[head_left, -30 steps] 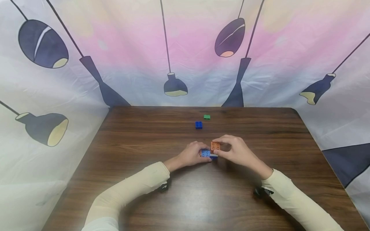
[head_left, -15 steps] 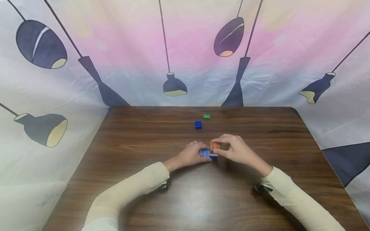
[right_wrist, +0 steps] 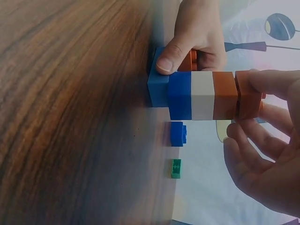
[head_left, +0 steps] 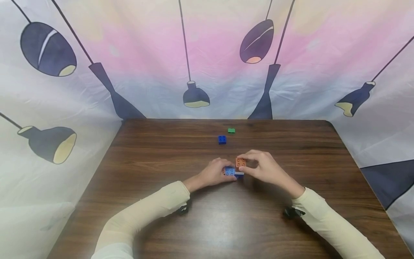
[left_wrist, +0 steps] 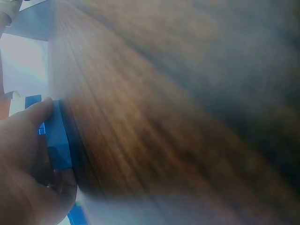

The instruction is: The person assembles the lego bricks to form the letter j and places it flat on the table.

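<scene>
My left hand [head_left: 213, 172] grips the base of a brick build low over the table, its thumb on a light blue brick [right_wrist: 158, 86]. From that base rises a column: a dark blue brick [right_wrist: 180, 96], a white brick [right_wrist: 202, 96], then an orange brick [right_wrist: 225, 96]. At the top, my right hand [head_left: 263, 165] pinches another orange toy brick [right_wrist: 248, 96] between thumb and fingers. It sits slightly tilted, a thin dark line showing between it and the orange one below. Behind the left thumb, one more orange brick [right_wrist: 188, 61] is partly hidden.
Beyond the hands on the wooden table [head_left: 161, 144] lie a loose dark blue brick [head_left: 222, 140] and, farther back, a small green brick [head_left: 231, 131]. A printed cloth [head_left: 155, 72] with lamp drawings hangs behind the table's far edge.
</scene>
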`<action>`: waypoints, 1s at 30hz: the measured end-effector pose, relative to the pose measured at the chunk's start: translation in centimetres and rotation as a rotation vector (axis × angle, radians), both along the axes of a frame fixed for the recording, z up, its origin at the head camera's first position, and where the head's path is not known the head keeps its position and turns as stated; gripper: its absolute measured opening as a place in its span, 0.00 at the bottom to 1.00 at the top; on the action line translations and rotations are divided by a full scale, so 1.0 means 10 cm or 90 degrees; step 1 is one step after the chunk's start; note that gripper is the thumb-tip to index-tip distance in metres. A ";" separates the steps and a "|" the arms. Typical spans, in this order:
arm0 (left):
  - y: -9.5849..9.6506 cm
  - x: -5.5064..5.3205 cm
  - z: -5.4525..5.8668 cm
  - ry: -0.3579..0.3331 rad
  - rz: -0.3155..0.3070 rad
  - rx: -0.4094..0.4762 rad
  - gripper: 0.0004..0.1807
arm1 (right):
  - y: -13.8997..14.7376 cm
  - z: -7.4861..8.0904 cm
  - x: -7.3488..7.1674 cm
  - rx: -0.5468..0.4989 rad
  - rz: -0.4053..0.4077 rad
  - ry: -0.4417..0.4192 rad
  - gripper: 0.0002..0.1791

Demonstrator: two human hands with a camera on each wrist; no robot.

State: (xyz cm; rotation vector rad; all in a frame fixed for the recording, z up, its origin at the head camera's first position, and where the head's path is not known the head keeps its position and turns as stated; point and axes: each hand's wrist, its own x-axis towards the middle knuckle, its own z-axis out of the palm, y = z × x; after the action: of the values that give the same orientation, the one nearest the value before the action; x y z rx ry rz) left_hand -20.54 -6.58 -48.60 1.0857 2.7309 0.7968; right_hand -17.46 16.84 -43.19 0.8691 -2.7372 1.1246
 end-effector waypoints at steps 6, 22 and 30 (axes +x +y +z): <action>0.00 0.00 0.00 0.000 0.002 -0.002 0.25 | 0.00 0.03 0.00 -0.008 -0.009 -0.021 0.21; 0.00 -0.01 -0.01 -0.008 0.002 0.000 0.26 | 0.01 0.03 -0.04 0.040 0.002 -0.006 0.21; -0.01 -0.01 0.00 -0.012 0.003 -0.010 0.27 | 0.01 0.01 -0.06 0.044 -0.001 -0.007 0.22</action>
State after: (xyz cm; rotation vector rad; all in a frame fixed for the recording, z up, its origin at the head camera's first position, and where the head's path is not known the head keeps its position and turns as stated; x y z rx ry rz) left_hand -20.59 -6.65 -48.56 1.0636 2.7206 0.7815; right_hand -18.09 16.92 -43.13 0.8718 -2.8006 1.0446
